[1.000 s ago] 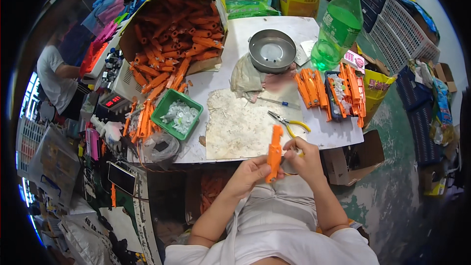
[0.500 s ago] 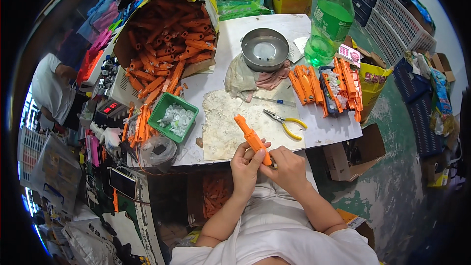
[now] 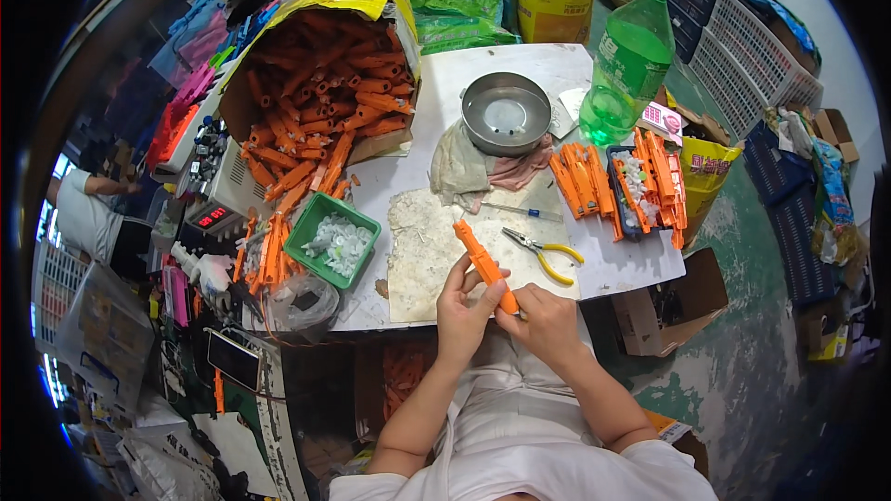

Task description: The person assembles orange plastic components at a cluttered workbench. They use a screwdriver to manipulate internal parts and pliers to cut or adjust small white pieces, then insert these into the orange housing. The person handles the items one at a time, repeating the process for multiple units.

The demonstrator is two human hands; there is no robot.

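An orange plastic toy gun (image 3: pixel 482 262) is held tilted above the table's near edge, its narrow end pointing up and away from me. My left hand (image 3: pixel 464 311) wraps round its middle from the left. At its lower end my right hand (image 3: pixel 546 320) closes on the handle part, whose detail the fingers hide. Beyond the toy gun lies a stained board (image 3: pixel 418 250). Yellow-handled pliers (image 3: pixel 546 253) rest on the board's right side, near a thin blue-ended tool (image 3: pixel 529 212). A green basket (image 3: pixel 302 239) with whitish plastic parts stands to the left.
A large yellow-rimmed box (image 3: pixel 394 2) of orange pieces spills onto the table at left. A metal bowl (image 3: pixel 506 144) sits on a rag (image 3: pixel 455 167). Several orange pieces (image 3: pixel 577 181) lie right, below a green bottle (image 3: pixel 631 65). A person (image 3: pixel 88 213) is at far left.
My view has tilted slightly, so the table sits a little lower. Both hands keep their hold on the toy gun with little movement. The person at far left has bent lower.
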